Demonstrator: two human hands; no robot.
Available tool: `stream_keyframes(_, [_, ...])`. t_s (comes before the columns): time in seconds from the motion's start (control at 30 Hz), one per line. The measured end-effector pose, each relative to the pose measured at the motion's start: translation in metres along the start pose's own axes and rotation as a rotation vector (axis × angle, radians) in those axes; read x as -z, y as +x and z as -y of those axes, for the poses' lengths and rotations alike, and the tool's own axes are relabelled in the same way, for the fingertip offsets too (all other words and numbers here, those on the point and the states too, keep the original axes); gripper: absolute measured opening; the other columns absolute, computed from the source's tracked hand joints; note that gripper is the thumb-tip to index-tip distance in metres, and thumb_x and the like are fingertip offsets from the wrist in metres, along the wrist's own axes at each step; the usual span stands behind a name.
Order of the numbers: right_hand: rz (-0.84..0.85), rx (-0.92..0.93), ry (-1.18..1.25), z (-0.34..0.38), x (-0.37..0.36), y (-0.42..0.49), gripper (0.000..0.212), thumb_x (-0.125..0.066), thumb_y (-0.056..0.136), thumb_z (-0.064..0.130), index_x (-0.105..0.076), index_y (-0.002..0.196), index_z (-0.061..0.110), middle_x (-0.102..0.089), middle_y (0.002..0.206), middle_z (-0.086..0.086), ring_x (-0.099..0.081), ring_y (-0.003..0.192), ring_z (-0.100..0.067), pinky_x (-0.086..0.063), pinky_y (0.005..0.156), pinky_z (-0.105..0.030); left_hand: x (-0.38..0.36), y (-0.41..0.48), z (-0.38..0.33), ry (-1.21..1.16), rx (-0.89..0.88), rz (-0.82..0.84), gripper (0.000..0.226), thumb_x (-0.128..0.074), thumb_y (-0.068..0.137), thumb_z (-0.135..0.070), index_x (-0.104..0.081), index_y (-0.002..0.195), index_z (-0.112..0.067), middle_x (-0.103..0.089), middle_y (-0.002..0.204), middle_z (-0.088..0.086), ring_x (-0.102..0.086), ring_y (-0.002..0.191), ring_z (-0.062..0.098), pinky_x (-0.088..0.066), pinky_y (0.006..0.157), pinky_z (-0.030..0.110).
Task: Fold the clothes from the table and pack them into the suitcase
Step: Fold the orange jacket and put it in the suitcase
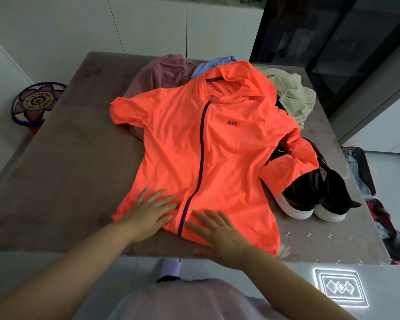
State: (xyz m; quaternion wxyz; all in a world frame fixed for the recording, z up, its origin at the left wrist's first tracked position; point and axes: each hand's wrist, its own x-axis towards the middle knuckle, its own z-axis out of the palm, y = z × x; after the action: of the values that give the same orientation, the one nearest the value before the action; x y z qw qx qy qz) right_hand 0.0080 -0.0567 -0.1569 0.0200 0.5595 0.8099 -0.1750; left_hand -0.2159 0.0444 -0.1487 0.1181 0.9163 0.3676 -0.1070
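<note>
Orange zip-front hooded jacket (pixel 194 146) lies face up in the middle of the frame, spread on the brown-covered table (pixel 67 169); dark purple zipper (pixel 202 144) is closed and runs from collar to hem; small dark logo sits right of the zipper at chest height; hood is crumpled toward the upper centre.

Left hand (pixel 148 213) lies flat on the hem, just left of the zipper, fingers straight and spread, gripping nothing; right hand (pixel 217 232) lies flat on the hem, just right of the zipper, fingers straight, also gripping nothing; both press on the fabric at lower centre.

Frame-left sleeve is bunched near the shoulder; frame-right sleeve is bent and drapes over a pair of black sneakers with white soles (pixel 316 192) at centre right on the table.

Behind the jacket, at upper centre: a mauve garment (pixel 162 72) partly under it, a light blue garment (pixel 215 63) peeking out by the hood, a pale green garment (pixel 291 93) to the right.

Dark red open suitcase (pixel 368 179) sits on the floor at the right edge of the frame, beside the table, with clothes inside; contents mostly cut off.

Round floral-patterned stool (pixel 36 102) stands at left; white cabinets (pixel 148 26) at top; dark glass-fronted cabinet (pixel 333 42) at upper right.
</note>
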Motion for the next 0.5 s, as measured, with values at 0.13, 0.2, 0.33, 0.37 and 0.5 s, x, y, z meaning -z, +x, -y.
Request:
stream_keyframes(0.13, [0.049, -0.144, -0.143, -0.009, -0.004, 0.028, 0.076, 0.004, 0.084, 0.069, -0.028, 0.142, 0.033, -0.044, 0.146, 0.004, -0.046, 0.13, -0.029, -0.037, 0.102, -0.053, -0.016, 0.012, 0.003, 0.054, 0.181, 0.115, 0.087, 0.018, 0.061, -0.062, 0.017, 0.143, -0.032, 0.025, 0.144, -0.015, 0.025, 0.137, 0.011, 0.018, 0.111, 0.042])
stream_keyframes(0.2, [0.041, -0.31, -0.086, -0.021, 0.001, 0.036, 0.076, 0.0, 0.085, 0.064, -0.009, 0.151, 0.028, -0.011, 0.159, 0.001, -0.012, 0.145, -0.031, -0.006, 0.115, -0.052, -0.014, 0.017, 0.01, 0.045, 0.16, -0.137, 0.081, 0.002, 0.077, -0.064, 0.002, 0.148, -0.026, -0.009, 0.156, -0.005, 0.007, 0.143, 0.016, 0.013, 0.112, 0.04])
stream_keyframes(0.33, [-0.313, -0.226, -0.042, -0.019, 0.013, 0.029, 0.052, -0.04, 0.085, 0.046, -0.044, 0.132, 0.023, -0.056, 0.13, -0.009, -0.055, 0.116, -0.03, -0.035, 0.105, -0.049, 0.002, 0.016, 0.019, 0.007, -0.129, -0.504, 0.047, -0.022, 0.098, -0.051, -0.059, 0.108, -0.024, -0.062, 0.106, -0.002, -0.047, 0.102, 0.017, -0.019, 0.106, 0.037])
stream_keyframes(0.37, [-0.375, -0.057, -0.045, -0.015, 0.007, 0.023, 0.048, -0.044, 0.082, 0.048, -0.047, 0.124, 0.025, -0.06, 0.119, -0.006, -0.057, 0.106, -0.026, -0.036, 0.102, -0.047, 0.001, 0.013, 0.022, 0.008, -0.22, -0.557, 0.048, -0.024, 0.099, -0.05, -0.065, 0.094, -0.025, -0.063, 0.094, -0.004, -0.047, 0.093, 0.015, -0.024, 0.103, 0.035])
stream_keyframes(0.5, [-0.184, 0.188, -0.026, 0.009, -0.016, 0.018, 0.055, -0.046, 0.078, 0.059, -0.046, 0.127, 0.035, -0.052, 0.118, 0.003, -0.053, 0.094, -0.017, -0.044, 0.09, -0.031, -0.011, 0.001, 0.021, 0.034, -0.379, -0.464, 0.052, -0.027, 0.098, -0.05, -0.072, 0.081, -0.029, -0.067, 0.083, -0.009, -0.046, 0.088, 0.01, -0.021, 0.104, 0.028])
